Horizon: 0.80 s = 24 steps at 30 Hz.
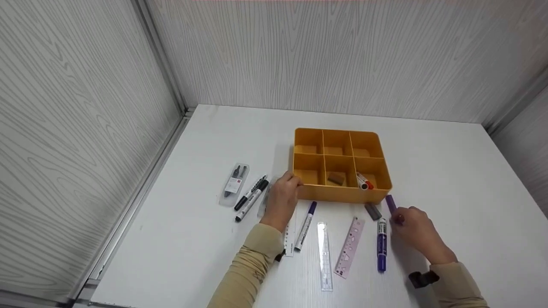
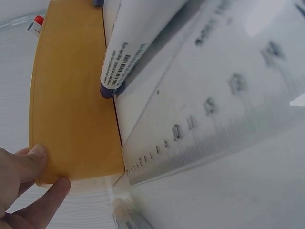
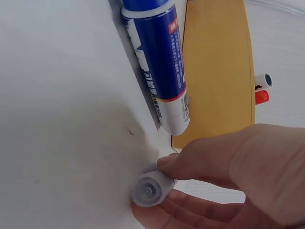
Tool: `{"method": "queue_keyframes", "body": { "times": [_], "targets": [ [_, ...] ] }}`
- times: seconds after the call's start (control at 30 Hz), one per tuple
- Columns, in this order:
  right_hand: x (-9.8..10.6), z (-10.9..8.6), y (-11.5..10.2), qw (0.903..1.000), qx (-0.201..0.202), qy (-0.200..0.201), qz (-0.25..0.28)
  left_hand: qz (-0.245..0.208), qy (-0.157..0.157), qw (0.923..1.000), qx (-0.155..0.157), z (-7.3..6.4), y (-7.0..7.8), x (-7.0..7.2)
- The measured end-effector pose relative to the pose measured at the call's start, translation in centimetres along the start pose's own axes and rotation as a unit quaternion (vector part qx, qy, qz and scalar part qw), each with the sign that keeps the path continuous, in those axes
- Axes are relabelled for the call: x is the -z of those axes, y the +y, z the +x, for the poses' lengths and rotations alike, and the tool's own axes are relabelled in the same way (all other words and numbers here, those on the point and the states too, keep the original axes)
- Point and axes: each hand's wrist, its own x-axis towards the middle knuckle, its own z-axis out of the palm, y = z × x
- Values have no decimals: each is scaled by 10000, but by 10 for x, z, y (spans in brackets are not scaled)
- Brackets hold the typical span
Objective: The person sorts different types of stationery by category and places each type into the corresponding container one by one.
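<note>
My left hand (image 1: 282,197) grips the front left corner of an orange six-compartment box (image 1: 334,193); in the left wrist view the thumb presses its wall and a finger touches the edge. Off the box's front right corner, my right hand (image 1: 416,229) holds a purple pen-shaped stick (image 1: 391,203) between thumb and fingers. Its pale, hollow-looking end (image 3: 148,190) faces the right wrist camera; its exact kind I cannot tell. Beside that hand lies a thick purple marker (image 1: 382,248). A brown eraser-like block (image 1: 336,178) and red and white-bodied markers (image 1: 364,182) occupy two front compartments.
A grey block (image 1: 373,211) lies before the box. Nearer are a pink ruler (image 1: 349,248), a clear ruler (image 1: 325,256) and a purple-capped marker (image 1: 305,226). Another ruler (image 1: 290,239) is partly behind the left arm. Black markers (image 1: 252,200) and a compass case (image 1: 234,185) lie left.
</note>
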Motion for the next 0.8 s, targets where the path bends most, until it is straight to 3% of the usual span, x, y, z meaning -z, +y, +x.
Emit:
{"method": "queue_keyframes", "body": {
  "times": [0.13, 0.4, 0.8],
  "targets": [
    [4, -1, 3, 10000, 14, 68, 45, -42, 15, 10000, -30, 0, -1, 1],
    [24, -1, 4, 9961, 372, 788, 115, 3, 56, 10000, -33, 1, 0, 2],
    [56, 2, -22, 9835, 961, 1497, 331, -70, 89, 9999, 30, -1, 0, -1]
  ]
}}
